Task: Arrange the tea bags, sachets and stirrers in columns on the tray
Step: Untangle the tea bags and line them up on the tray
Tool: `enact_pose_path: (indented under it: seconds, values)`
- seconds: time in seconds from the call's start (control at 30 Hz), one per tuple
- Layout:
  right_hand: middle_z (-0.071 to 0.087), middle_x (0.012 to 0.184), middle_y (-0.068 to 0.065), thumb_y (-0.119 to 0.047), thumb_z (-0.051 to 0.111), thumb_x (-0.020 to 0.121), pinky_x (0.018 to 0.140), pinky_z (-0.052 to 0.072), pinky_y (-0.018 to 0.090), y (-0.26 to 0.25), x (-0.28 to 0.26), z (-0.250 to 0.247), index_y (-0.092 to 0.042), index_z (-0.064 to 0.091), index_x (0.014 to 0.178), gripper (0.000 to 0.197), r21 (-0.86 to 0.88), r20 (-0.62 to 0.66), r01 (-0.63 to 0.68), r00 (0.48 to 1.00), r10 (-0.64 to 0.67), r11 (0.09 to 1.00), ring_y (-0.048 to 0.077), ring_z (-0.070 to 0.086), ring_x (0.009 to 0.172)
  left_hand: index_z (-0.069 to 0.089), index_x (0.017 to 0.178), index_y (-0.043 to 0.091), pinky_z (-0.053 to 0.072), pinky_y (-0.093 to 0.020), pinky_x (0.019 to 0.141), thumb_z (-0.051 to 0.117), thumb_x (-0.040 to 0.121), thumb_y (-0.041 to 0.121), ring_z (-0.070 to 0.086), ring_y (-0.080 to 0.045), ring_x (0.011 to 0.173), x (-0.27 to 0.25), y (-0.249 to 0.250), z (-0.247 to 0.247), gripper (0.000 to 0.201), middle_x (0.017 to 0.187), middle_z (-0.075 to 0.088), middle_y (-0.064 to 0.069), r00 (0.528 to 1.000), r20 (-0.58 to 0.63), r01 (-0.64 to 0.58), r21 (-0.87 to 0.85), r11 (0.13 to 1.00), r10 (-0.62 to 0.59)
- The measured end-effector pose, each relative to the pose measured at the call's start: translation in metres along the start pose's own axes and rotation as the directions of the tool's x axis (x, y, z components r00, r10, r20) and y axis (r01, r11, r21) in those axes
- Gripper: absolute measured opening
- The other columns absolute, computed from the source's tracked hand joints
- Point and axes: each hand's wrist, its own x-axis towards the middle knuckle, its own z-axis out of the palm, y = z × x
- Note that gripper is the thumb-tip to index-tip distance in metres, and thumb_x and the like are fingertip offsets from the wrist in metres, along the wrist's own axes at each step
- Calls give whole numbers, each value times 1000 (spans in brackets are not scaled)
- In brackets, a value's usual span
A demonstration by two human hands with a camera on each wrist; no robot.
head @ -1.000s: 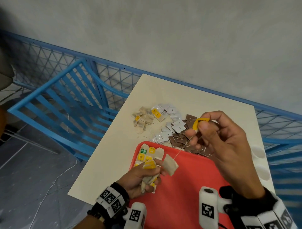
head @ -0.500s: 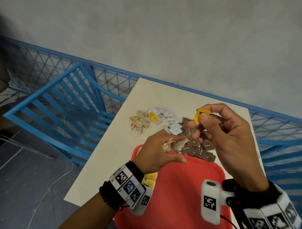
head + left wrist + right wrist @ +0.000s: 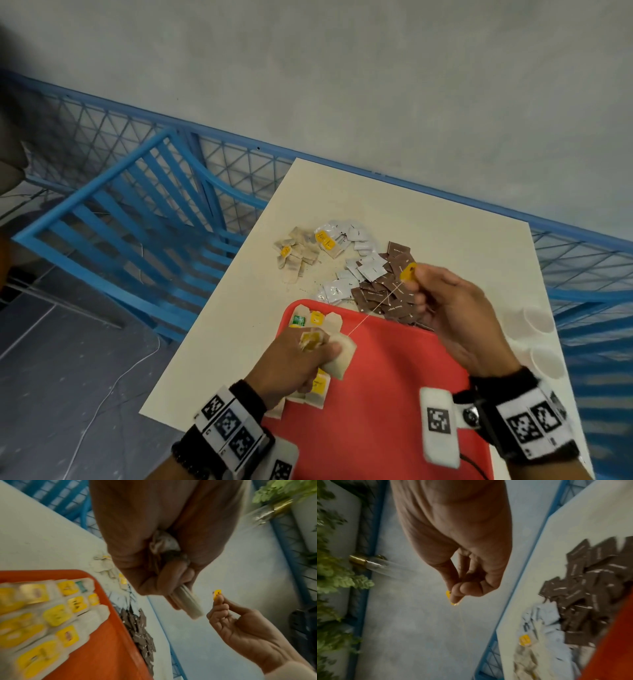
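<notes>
Head view, item by item: right hand (image 3: 455, 318), raised over the far right corner of the red tray (image 3: 394, 394), thumb and forefinger pinched on a yellow paper tag (image 3: 408, 272); other fingers loosely curled. From the tag a thin string (image 3: 371, 313) runs down and left to a tea bag (image 3: 340, 354) gripped in the left hand (image 3: 294, 363), which is closed around the bag over the tray's left side; a yellow tag shows at its knuckles. Under and beyond the left hand, tea bags with yellow tags (image 3: 56, 615) lie side by side along the tray's left edge, one with a green tag (image 3: 298, 320) at the far end. Tray sits at the near end of a cream table (image 3: 428, 212). On the table beyond the tray: a heap of brown sachets (image 3: 390, 291) touching the tray's far rim, white sachets (image 3: 356, 260) to the left of and beyond them, loose tea bags (image 3: 296, 255) farthest left. Blue metal railing (image 3: 120, 219) stands left of and behind the table. Left wrist view shows the gripped bag's edge (image 3: 187, 604) sticking out below the curled fingers. Right wrist view confirms the pinch on the tag (image 3: 449, 596).
</notes>
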Motion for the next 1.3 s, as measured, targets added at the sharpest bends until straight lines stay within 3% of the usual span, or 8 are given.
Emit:
enact_pose_path:
  seconds: [0.13, 0.33, 0.57, 0.83, 1.0, 1.07, 1.13, 1.3]
  values:
    - [69, 77, 9, -26, 67, 87, 53, 44, 17, 38, -5, 10, -5, 76, 91, 23, -51, 52, -106, 993, 109, 993, 9, 54, 58, 59, 79, 6, 33, -20, 40, 72, 90, 19, 36, -13, 39, -3, -21, -4, 21, 49, 41, -2, 963, -171, 179, -168, 969, -207]
    - [61, 70, 16, 0, 70, 87, 52, 47, 19, 98, -28, 48, -5, 69, 105, 18, -238, 110, -131, 981, 161, 962, 11, 59, 57, 59, 72, 8, 31, -19, 37, 71, 90, 21, 34, -12, 39, -2, -28, 4, 25, 49, 40, -5, 912, -300, 132, -429, 894, -279]
    - [69, 67, 2, -1, 74, 83, 48, 45, 16, 119, -29, 68, 2, 72, 88, 6, -177, -1, -199, 979, 202, 964, 5, 59, 53, 68, 76, 3, 36, -22, 39, 61, 98, 26, 40, -15, 37, -10, -24, 6, 32, 46, 51, -7, 918, -358, 52, -313, 948, -168]
    - [66, 73, 3, -19, 79, 83, 46, 38, 16, 119, -23, 68, -6, 72, 92, 17, -409, 182, -203, 937, 297, 890, 7, 56, 56, 69, 92, 0, 38, -23, 42, 68, 93, 19, 40, -13, 40, -13, -34, -22, 19, 49, 49, -5, 956, -277, 48, -170, 984, -94]
    - [64, 61, -3, -14, 73, 88, 51, 41, 15, 145, -23, 55, -12, 66, 73, 17, -602, 241, -172, 892, 383, 779, 5, 54, 50, 81, 89, 25, 41, -11, 55, 74, 87, 21, 62, 1, 57, -18, -66, -45, 8, 66, 71, 18, 955, -295, 119, 269, 956, -36]
    - [61, 51, -8, -9, 69, 91, 50, 42, 16, 163, -26, 50, -12, 62, 67, 25, -698, 215, -179, 871, 441, 693, 1, 53, 44, 81, 89, 29, 39, -6, 64, 70, 87, 31, 63, 6, 74, -22, -80, -51, 11, 78, 71, 27, 969, -248, 143, 563, 814, 1]
    - [60, 48, -9, 2, 61, 92, 49, 43, 20, 180, -32, 50, -14, 56, 58, 37, -744, 212, -183, 848, 486, 643, -1, 53, 42, 79, 102, 29, 34, -4, 70, 56, 85, 43, 65, -2, 93, -26, -97, -53, 31, 99, 74, 15, 984, -179, 128, 743, 657, 10]
    - [62, 62, 8, -4, 64, 83, 54, 49, 31, 204, -32, 60, -17, 52, 61, 29, -767, 204, -125, 883, 423, 630, 10, 60, 47, 71, 111, 33, 46, -32, 86, 68, 84, 39, 58, -19, 103, -26, -129, -50, 28, 99, 55, 7, 988, -144, 147, 779, 610, -53]
